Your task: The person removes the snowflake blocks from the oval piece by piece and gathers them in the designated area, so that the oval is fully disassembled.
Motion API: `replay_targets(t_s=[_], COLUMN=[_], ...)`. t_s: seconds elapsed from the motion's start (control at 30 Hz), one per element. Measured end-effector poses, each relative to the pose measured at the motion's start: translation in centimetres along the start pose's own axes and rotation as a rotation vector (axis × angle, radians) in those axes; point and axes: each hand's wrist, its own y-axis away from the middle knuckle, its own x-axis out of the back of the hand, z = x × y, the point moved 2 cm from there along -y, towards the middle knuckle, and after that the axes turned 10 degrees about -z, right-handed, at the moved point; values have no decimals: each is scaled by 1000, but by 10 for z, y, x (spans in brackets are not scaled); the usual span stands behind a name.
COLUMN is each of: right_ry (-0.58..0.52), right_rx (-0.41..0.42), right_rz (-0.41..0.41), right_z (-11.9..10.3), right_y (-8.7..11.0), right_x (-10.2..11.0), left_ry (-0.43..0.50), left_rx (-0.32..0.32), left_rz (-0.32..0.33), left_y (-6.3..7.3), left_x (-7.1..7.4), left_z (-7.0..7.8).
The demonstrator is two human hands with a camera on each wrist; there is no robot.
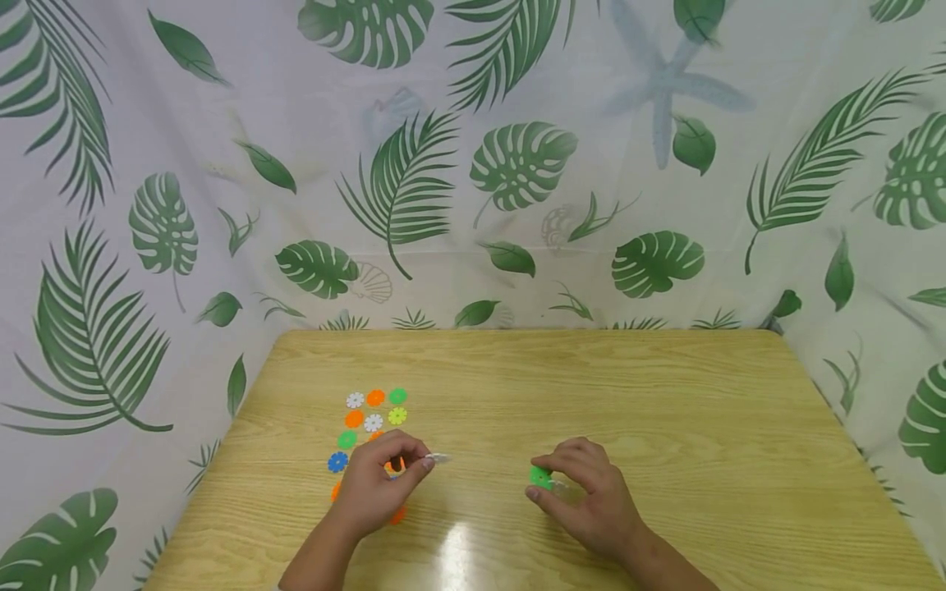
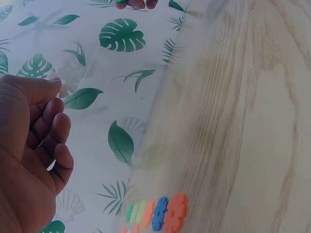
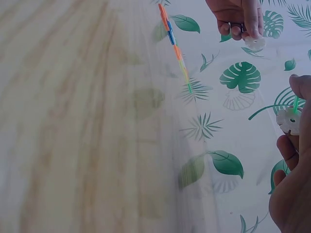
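Note:
Between thumb and index finger, my left hand pinches a white flower-shaped plastic disc, seen edge-on in the head view and flatter in the right wrist view. My right hand grips a green disc between thumb and fingers. A second white disc is set crosswise against that green one, and they look slotted together. The hands are apart, both above the table. In the left wrist view, the disc in my left hand is hard to make out.
Several notched discs lie in rows on the table's left side, including a blue disc, a yellow disc and an orange disc. My left hand covers some. A leaf-print cloth hangs behind the wooden table.

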Motion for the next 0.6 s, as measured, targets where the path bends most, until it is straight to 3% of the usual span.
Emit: replay_targets(t_s=[0.2, 0.43, 0.6], right_ry=[7, 3, -3], right_rx=[7, 8, -10], right_rz=[5, 2, -10], right_z=[-1, 0, 0], right_y=[-1, 0, 1], right_x=[0, 0, -1], left_ry=[8, -45, -71], left_rx=[32, 118, 147], left_rz=[4, -11, 17], left_y=[6, 15, 23], left_x=[7, 15, 24], left_z=[-14, -18, -24])
